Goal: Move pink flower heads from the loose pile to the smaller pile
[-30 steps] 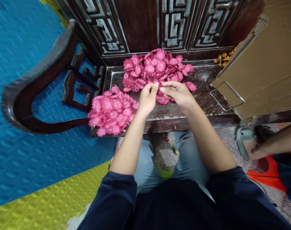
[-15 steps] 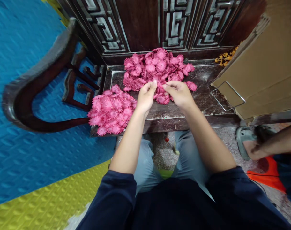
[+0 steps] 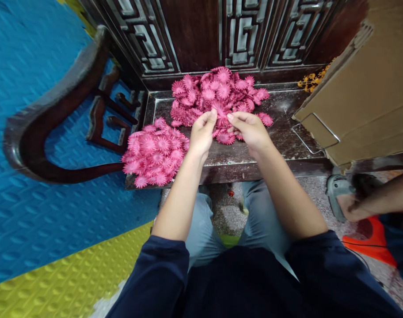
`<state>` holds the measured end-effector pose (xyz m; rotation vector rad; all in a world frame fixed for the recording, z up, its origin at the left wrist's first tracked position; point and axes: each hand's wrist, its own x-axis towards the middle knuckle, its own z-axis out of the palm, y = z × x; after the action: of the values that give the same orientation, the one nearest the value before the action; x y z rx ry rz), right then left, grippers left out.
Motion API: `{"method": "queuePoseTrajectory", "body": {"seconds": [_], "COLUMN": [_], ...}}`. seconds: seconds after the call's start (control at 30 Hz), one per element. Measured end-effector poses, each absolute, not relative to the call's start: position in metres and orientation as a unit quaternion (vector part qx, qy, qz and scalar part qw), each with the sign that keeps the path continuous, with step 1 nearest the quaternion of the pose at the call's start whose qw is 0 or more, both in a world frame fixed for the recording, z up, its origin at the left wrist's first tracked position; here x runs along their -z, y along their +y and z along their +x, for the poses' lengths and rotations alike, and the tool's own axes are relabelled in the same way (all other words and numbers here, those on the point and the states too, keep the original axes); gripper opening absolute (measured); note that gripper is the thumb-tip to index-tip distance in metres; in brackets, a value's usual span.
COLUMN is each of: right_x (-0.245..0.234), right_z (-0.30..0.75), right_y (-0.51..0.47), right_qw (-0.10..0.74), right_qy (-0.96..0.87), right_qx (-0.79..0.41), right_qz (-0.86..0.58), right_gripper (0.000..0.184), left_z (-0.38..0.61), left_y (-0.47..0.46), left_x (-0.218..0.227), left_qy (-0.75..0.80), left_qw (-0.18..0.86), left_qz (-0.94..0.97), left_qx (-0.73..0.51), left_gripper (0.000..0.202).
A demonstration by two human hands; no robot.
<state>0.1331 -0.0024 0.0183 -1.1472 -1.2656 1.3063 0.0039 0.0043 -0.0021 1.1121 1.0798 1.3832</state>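
The pink fabric flower (image 3: 222,113) pinched between both hands looks feather-light, thin and floppy, so I judge it would crumple under a hard squeeze and is best taken by its petal edges with fingertips only, as here. It is a flat daisy-like rosette with many narrow, pointed petals, deep pink, matching the rest.

The left hand (image 3: 201,132) has thumb and forefinger closed on the flower's left edge; the right hand (image 3: 249,130) is pinched on its right edge, the other fingers curled under. The flower is held just above the front edge of the loose far heap of flowers (image 3: 218,95), which lies at the back of the dark wooden bench seat (image 3: 281,128).

Left of that heap, at the seat's near left corner, sits a second, tighter pile of flowers (image 3: 155,154). Right of the heap a cardboard box (image 3: 363,97) leans over the seat. Further right, low down, another person's hand (image 3: 349,207) rests by a grey shoe (image 3: 334,187).
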Motion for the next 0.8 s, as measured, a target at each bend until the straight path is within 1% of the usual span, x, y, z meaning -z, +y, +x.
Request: {"method": "queuePoseTrajectory", "body": {"seconds": [0.13,0.23,0.4,0.57,0.63,0.8], "right_x": [-0.018,-0.019,-0.019,-0.017,-0.018,-0.015], "right_z": [0.134,0.131,0.124,0.127,0.128,0.127], "right_y": [-0.002,-0.002,-0.004,-0.003,-0.004,-0.002], "right_qw": [0.47,0.466,0.483,0.482,0.476,0.476], "right_qy": [-0.509,-0.513,-0.553,-0.587,-0.595,-0.593], "right_qx": [-0.554,-0.558,-0.499,-0.452,-0.441,-0.449], "right_qz": [-0.463,-0.455,-0.461,-0.468,-0.474,-0.469], "right_gripper": [0.03,0.035,0.044,0.036,0.036,0.036], "left_z": [0.004,0.004,0.006,0.005,0.004,0.0], "left_y": [0.004,0.003,0.001,0.0,0.0,0.003], "left_x": [0.001,0.0,0.0,-0.005,-0.006,-0.003], "left_qy": [0.454,0.462,0.48,0.477,0.475,0.468], "left_qw": [0.509,0.487,0.456,0.486,0.492,0.496], "left_qz": [0.453,0.469,0.493,0.477,0.469,0.441], "left_qx": [-0.574,-0.574,-0.565,-0.555,-0.558,-0.583], "left_gripper": [0.045,0.038,0.031,0.035,0.038,0.048]}}
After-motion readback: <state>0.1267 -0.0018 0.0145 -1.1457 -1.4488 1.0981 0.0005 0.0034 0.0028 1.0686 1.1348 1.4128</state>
